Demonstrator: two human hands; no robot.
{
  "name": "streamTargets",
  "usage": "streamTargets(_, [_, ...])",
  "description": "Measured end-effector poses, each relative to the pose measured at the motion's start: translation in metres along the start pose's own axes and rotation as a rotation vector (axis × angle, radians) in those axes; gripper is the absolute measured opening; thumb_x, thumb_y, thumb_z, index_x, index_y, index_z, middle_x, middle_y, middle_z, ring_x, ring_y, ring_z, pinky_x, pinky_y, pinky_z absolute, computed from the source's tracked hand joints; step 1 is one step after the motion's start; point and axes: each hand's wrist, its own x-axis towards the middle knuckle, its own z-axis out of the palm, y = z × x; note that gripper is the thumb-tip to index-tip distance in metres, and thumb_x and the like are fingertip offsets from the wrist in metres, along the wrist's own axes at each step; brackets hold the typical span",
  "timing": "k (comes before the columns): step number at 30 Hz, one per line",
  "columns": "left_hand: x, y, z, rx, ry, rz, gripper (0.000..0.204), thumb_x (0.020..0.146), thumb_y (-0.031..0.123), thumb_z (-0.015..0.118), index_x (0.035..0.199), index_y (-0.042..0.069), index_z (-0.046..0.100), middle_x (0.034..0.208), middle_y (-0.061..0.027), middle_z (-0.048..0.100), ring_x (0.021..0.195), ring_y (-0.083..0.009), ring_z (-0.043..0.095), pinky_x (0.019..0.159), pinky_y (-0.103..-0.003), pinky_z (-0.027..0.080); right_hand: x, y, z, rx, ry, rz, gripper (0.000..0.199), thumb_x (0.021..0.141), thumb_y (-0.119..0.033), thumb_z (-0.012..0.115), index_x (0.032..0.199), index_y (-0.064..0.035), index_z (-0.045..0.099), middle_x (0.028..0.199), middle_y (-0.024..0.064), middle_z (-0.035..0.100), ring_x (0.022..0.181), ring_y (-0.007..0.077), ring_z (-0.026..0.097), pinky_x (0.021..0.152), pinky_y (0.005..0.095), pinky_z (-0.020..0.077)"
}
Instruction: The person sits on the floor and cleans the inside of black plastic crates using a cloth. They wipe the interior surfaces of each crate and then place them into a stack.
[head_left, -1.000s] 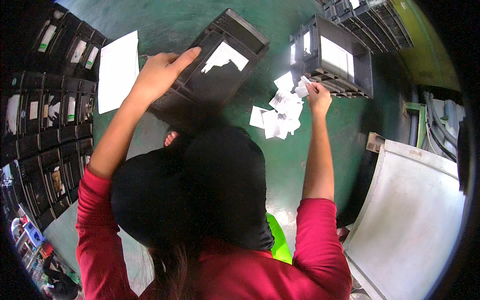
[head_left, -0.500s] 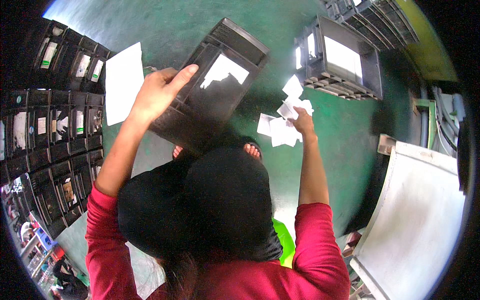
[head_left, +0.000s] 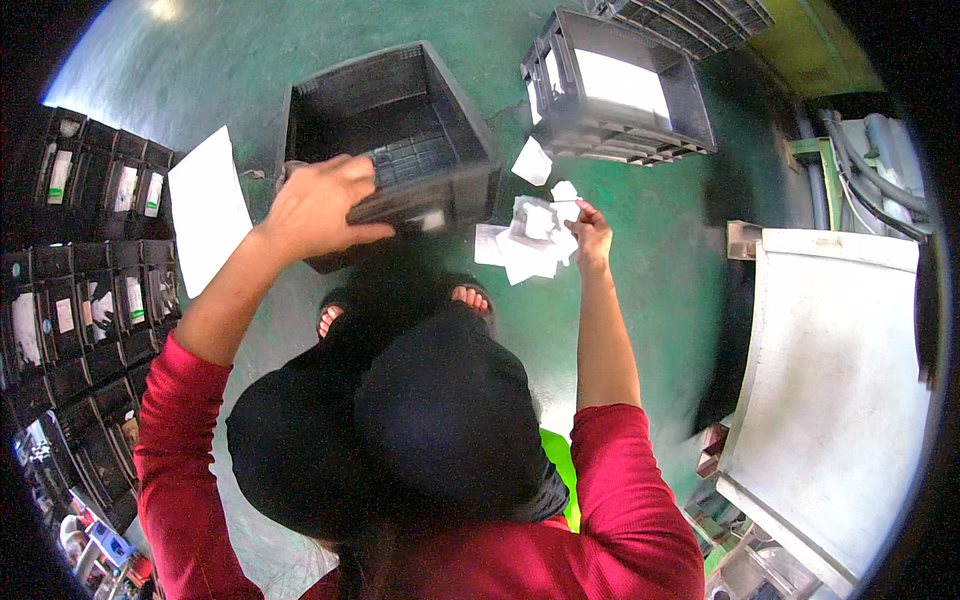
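Eleven o'clock: black plastic box [head_left: 470, 180], gridded inside, clamped at near rim by left hand [head_left: 320, 205]. One o'clock: overlapping white papers [head_left: 530, 240], touched by right hand [head_left: 593, 235], grip unclear; beyond, ribbed crate [head_left: 600, 140] around white sheet [head_left: 620, 82].

crate [head_left: 415, 145]: matt plastic | scraps [head_left: 535, 240]: smooth paper | floor [head_left: 655, 270]: smooth, slightly glossy | trousers [head_left: 440, 420]: matt cloth

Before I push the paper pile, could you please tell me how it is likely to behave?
The paper pile would probably feel light and floppy, as its pieces look thin. They overlap loosely at odd angles, so a push may scatter them rather than move them together.
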Motion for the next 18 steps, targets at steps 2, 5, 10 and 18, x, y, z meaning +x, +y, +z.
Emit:
streamTargets(2, [-0.006, -0.016, 0.020, 0.115, -0.113, 0.083, 0.041, 0.071, 0.044, 0.068, 0.075, 0.005, 0.059, 0.088, -0.0066, 0.049, 0.086, -0.0242, 0.053, 0.071, -0.036, 0.048, -0.003, 0.004, 0.007, -0.081, 0.039, 0.060, 0.046, 0.065, 0.005, 0.069, 0.109, -0.0081, 0.063, 0.077, -0.0033, 0.047, 0.065, 0.0089, 0.046, 0.058, 0.0221, 0.0407])
streamTargets(5, [-0.026, -0.039, 0.045, 0.223, -0.291, 0.164, 0.038, 0.075, 0.044, 0.065, 0.077, 0.006, 0.061, 0.091, -0.0037, 0.049, 0.093, -0.0204, 0.049, 0.074, -0.031, 0.043, -0.010, -0.006, 0.025, -0.206, 0.000, 0.009, 0.041, 0.070, -0.004, 0.072, 0.108, -0.0127, 0.064, 0.081, -0.0025, 0.052, 0.069, 0.0084, 0.048, 0.060, 0.0234, 0.0413])
streamTargets(10, [-0.077, -0.062, 0.077, 0.298, -0.398, 0.322, 0.035, 0.078, 0.045, 0.060, 0.078, 0.010, 0.063, 0.091, -0.0004, 0.049, 0.093, -0.0180, 0.047, 0.073, -0.030, 0.041, 0.002, -0.032, 0.095, -0.238, -0.274, -0.138, 0.037, 0.080, -0.024, 0.070, 0.114, -0.0143, 0.061, 0.103, 0.0044, 0.058, 0.086, 0.0135, 0.056, 0.070, 0.0279, 0.0472])
streamTargets(18, [-0.127, -0.111, 0.102, 0.468, -0.497, 0.325, 0.025, 0.077, 0.039, 0.058, 0.081, 0.015, 0.064, 0.096, 0.0035, 0.049, 0.095, -0.0164, 0.046, 0.074, -0.030, 0.043, 0.040, -0.097, 0.238, -0.639, -0.209, -0.420, 0.045, 0.077, -0.034, 0.066, 0.111, -0.0055, 0.058, 0.110, 0.0161, 0.058, 0.098, 0.0269, 0.059, 0.084, 0.0365, 0.0468])
